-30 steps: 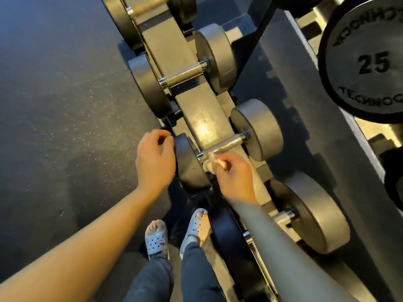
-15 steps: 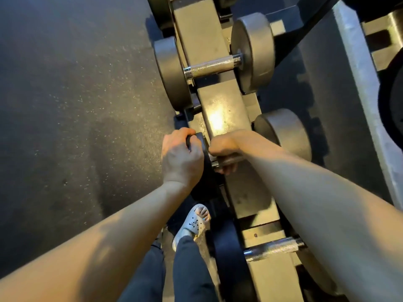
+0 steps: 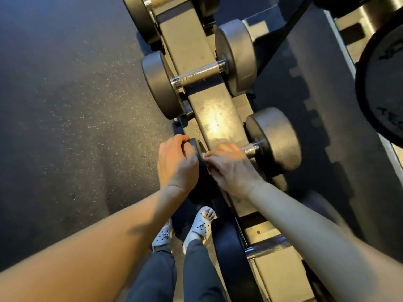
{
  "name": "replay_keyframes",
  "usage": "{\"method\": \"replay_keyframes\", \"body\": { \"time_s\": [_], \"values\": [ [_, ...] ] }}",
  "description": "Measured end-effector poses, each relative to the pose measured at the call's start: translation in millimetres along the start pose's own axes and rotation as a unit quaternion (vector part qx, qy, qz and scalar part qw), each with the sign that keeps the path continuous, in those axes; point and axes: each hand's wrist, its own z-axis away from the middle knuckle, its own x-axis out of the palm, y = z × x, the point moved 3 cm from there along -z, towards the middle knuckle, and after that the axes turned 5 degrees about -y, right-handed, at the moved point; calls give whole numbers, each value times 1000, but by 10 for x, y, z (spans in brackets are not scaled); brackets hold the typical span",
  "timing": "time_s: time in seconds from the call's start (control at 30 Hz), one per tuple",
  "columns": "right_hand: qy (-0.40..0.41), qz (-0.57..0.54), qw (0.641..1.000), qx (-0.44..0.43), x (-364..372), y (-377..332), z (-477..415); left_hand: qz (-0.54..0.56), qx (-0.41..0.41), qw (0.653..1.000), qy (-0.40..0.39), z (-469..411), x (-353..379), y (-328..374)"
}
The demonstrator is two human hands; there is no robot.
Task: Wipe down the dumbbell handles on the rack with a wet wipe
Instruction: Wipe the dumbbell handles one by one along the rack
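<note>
Gripping dumbbell's near weight head (image 3: 201, 171) with left hand (image 3: 177, 165), fingers curled over its rim. Clamping wet wipe (image 3: 206, 155) round handle (image 3: 250, 148) with right hand (image 3: 231, 168), fingers curled tight, only a pale sliver of wipe showing. Resting dumbbell across rack (image 3: 216, 114) beam, just beyond sandalled feet (image 3: 199, 227).

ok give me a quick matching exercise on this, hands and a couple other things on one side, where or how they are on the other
1 left hand
2 right hand
3 far handle
4 sandals

A on the floor
B bare, no hand on it
C grips the dark dumbbell head
D curled over the near handle

Pairs: 1-C, 2-D, 3-B, 4-A
</note>
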Motion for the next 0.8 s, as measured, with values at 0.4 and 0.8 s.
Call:
{"method": "replay_keyframes", "body": {
  "time_s": [0.4, 0.8],
  "values": [
    [164, -16, 976, 144, 116, 92, 341, -49, 55, 997, 7, 16, -13, 16],
    [207, -79, 959, 177, 141, -30, 179, -67, 42, 997, 12, -51, 32, -37]
  ]
}}
